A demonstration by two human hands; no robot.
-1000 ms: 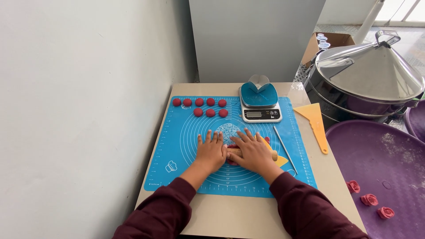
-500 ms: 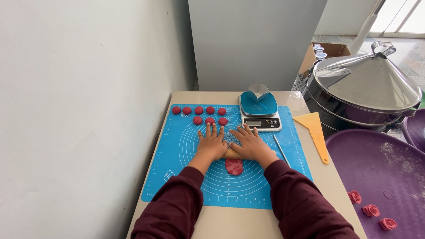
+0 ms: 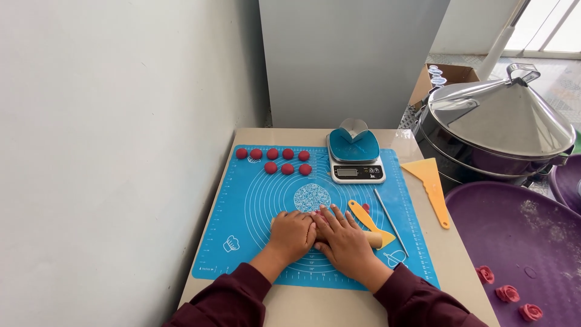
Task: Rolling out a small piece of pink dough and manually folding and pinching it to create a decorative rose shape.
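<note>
My left hand (image 3: 293, 234) and my right hand (image 3: 345, 240) lie side by side, palms down, on a wooden rolling pin (image 3: 375, 239) whose right end sticks out past my right hand. They press near the front middle of a blue silicone baking mat (image 3: 242, 206). A sliver of red dough (image 3: 319, 218) shows between my fingers; the rest is hidden under my hands. Several small red dough balls (image 3: 280, 161) sit in two rows at the mat's far left.
A blue kitchen scale (image 3: 356, 158) stands at the mat's far edge. A small orange spatula (image 3: 362, 214), a thin metal rod (image 3: 390, 221) and a yellow scraper (image 3: 431, 181) lie to the right. A lidded steel steamer (image 3: 502, 127) and a purple tray (image 3: 520, 236) with red dough roses (image 3: 507, 293) stand to the right.
Both hands pushed the rolling pin away, uncovering a flat red dough piece, then drew it back towards me over the dough, which is now covered again.
</note>
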